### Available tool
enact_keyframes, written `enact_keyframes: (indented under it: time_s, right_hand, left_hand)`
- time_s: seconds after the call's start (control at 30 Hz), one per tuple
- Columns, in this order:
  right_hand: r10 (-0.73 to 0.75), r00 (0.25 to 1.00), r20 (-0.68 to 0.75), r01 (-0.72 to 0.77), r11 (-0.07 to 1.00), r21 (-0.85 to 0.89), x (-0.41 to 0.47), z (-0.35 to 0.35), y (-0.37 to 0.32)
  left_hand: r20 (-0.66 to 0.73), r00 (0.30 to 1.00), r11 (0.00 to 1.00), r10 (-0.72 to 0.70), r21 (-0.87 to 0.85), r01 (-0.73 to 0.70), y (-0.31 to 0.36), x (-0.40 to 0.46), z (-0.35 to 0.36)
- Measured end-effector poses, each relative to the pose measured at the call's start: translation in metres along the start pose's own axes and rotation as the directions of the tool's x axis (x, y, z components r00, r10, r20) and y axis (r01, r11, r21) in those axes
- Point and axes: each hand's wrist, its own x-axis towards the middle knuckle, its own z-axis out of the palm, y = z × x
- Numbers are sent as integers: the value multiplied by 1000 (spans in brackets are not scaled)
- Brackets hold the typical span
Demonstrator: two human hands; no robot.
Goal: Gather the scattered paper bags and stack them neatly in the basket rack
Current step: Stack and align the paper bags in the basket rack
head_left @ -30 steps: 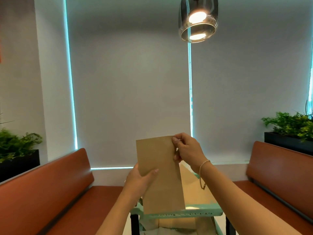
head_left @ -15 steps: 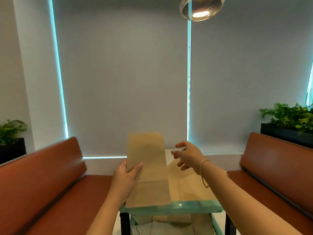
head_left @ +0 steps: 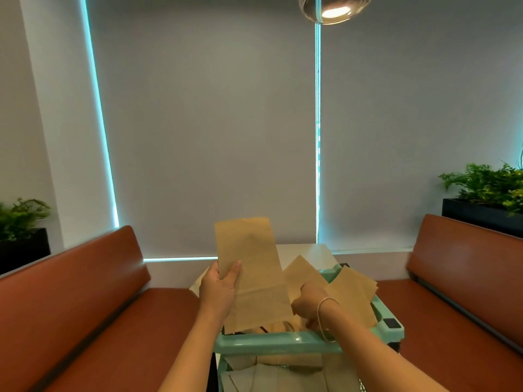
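Note:
My left hand [head_left: 219, 290] grips a flat brown paper bag [head_left: 252, 267] by its left edge and holds it upright over the teal basket rack [head_left: 283, 342]. My right hand [head_left: 310, 302] reaches down into the rack's top basket, fingers curled among several loose brown bags [head_left: 351, 295] that lie askew there; whether it holds one is hidden. More bags [head_left: 283, 374] show in a lower tier under the teal rim.
A white table [head_left: 305, 251] stands behind the rack. Brown bench seats run along the left [head_left: 85, 301] and right [head_left: 458, 292]. Planters sit behind both benches. A pendant lamp [head_left: 334, 8] hangs overhead.
My right hand let go of the upright bag's top corner and dropped into the top basket. The view tilted down, showing the rack and its bags. My left hand kept its grip.

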Motion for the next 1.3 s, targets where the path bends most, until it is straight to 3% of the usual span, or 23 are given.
enact_keyframes:
  time_s: [0.17, 0.33, 0.47, 0.97, 1.3]
  right_hand:
    - [-99, 994, -44, 89, 975, -204, 7, -9, 2]
    - [-86, 984, 156, 136, 928, -346, 4, -30, 17]
    - [-50, 978, 201, 149, 845, -514, 9, -34, 22]
    - [-11, 972, 234, 158, 769, -620, 46, -23, 25]
    - [-76, 971, 227, 221, 646, -731, 68, -24, 20]
  left_hand:
    - [14, 1000, 1000, -12, 0, 12, -2, 0, -1]
    - [36, 999, 1000, -10, 28, 9, -1, -3, 1]
    - [39, 999, 999, -19, 48, 18, -2, -2, 1]
    - [47, 998, 998, -32, 56, 29, -4, 0, 0]
    - [35, 995, 994, -91, 60, 89, -6, 2, 1]
